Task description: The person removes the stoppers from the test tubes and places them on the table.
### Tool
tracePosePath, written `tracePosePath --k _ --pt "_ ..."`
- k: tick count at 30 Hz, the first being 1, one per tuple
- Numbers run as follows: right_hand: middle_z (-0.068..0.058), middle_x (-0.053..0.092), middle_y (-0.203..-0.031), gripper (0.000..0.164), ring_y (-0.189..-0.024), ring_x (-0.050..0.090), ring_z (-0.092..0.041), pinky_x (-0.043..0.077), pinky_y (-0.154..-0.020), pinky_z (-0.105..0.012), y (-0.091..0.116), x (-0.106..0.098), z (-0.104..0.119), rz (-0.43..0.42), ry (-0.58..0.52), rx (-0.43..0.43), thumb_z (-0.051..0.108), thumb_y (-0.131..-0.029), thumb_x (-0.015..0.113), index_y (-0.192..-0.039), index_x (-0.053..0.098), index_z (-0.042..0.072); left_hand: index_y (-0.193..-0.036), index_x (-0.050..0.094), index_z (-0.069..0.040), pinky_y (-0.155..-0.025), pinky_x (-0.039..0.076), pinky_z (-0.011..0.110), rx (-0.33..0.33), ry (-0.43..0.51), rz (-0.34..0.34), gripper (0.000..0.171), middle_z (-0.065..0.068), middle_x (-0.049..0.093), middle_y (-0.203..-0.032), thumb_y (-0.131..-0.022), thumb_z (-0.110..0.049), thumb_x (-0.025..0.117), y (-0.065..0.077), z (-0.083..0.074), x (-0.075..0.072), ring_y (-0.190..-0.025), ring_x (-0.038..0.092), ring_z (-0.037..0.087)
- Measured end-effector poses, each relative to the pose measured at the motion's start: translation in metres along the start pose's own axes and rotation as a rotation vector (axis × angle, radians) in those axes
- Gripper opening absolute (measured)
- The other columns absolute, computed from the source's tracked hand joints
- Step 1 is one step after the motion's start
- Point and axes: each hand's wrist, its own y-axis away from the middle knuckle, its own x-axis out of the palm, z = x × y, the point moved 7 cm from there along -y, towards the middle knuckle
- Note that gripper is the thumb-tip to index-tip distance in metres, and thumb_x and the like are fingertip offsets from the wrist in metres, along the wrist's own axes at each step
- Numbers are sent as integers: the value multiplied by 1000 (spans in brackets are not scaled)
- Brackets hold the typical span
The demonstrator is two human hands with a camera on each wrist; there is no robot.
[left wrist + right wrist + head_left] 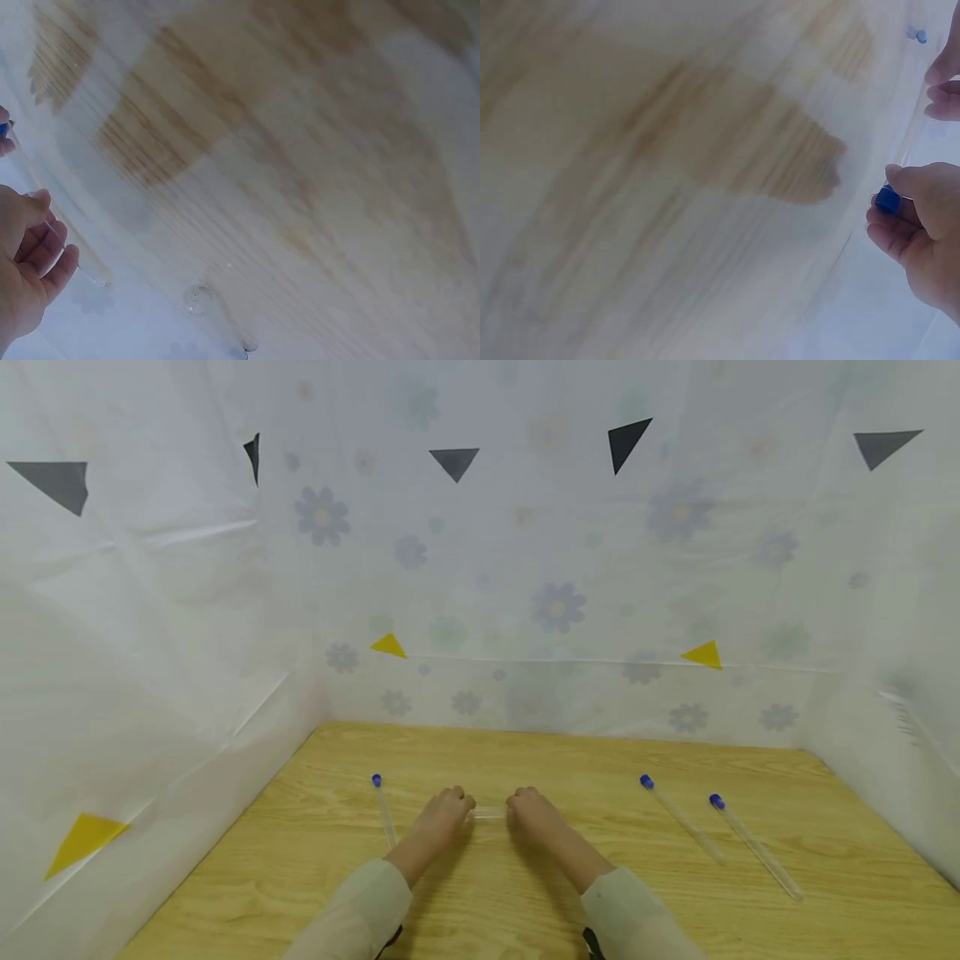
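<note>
A clear test tube (pixel 490 812) with a blue cap (pixel 887 199) lies crosswise between my two hands, close over the wooden table. My left hand (pixel 446 818) grips the tube's body with curled fingers, and the rounded end sticks out past them in the left wrist view. At the other end my right hand (pixel 536 817) pinches the blue cap between thumb and fingers, as the right wrist view shows. The cap is hidden by the right hand in the head view.
Another blue-capped test tube (pixel 386 814) lies left of my left hand, partly behind the forearm. Two more, a nearer-in tube (pixel 686 821) and an outer tube (pixel 757 847), lie slanted at the right. White flowered sheeting (pixel 487 693) walls the wooden table (pixel 247 885) at back and sides.
</note>
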Motion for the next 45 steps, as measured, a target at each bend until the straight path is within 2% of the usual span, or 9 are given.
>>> tracePosePath --k 7,11,14,16,19,26,30,39,45 --pt "-7 58 -74 5 -68 53 -19 49 -59 -28 -4 30 -33 -95 25 -118 -1 -82 60 -80 64 1 -104 62 -4 -66 51 18 51 6 -40 30 5 58 -87 -76 0 71 2 -4 -3 -78 58 16" --pt "-10 61 -80 7 -75 58 -23 53 -65 -29 1 17 -25 -60 111 -85 -2 -79 66 -85 66 0 -102 62 -5 -66 51 18 99 31 -105 26 4 57 -86 -78 -2 71 2 -5 -6 -77 57 15" --pt "-7 60 -79 6 -74 57 -19 52 -65 -24 3 23 -34 -130 170 -144 4 -81 67 -87 66 2 -101 62 -6 -66 51 19 130 38 -143 24 3 57 -86 -79 -4 70 2 -6 -9 -77 57 14" --pt "-7 59 -76 4 -70 56 -18 51 -61 -23 -1 45 -54 -162 131 -172 7 -81 67 -84 66 3 -101 62 -6 -65 51 19 139 48 -156 22 3 57 -86 -80 -6 70 1 -7 -11 -76 57 15" --pt "-7 59 -72 3 -65 55 -19 50 -56 -22 2 45 -55 -177 83 -178 4 -79 68 -80 65 3 -101 62 -5 -66 51 19 137 51 -150 22 4 58 -86 -80 -7 70 1 -6 -13 -77 57 15" --pt "-10 60 -72 9 -69 59 -24 54 -61 -25 16 -20 -9 -87 85 -26 -4 -72 71 -79 65 -2 -101 61 -4 -68 51 20 144 67 -149 23 4 58 -87 -80 -8 70 4 -6 -12 -77 57 15" --pt "-11 59 -72 8 -69 59 -25 55 -61 -26 21 -29 -8 -76 67 37 -6 -73 70 -77 64 -3 -101 61 -4 -67 52 19 146 69 -166 23 4 58 -86 -80 -7 70 5 -6 -14 -76 58 15" --pt "-9 58 -70 8 -68 59 -23 53 -59 -25 32 -40 -12 -136 50 -26 -6 -74 70 -75 63 -2 -100 63 -5 -67 53 18 162 56 -166 23 4 60 -86 -78 -5 72 3 -9 -15 -77 60 15" --pt "-9 59 -72 7 -69 58 -23 53 -60 -26 37 -44 -15 -121 22 15 -7 -74 69 -78 64 -4 -100 64 -5 -70 53 16 168 26 -158 25 4 62 -88 -76 -4 73 2 -16 -17 -79 61 14"
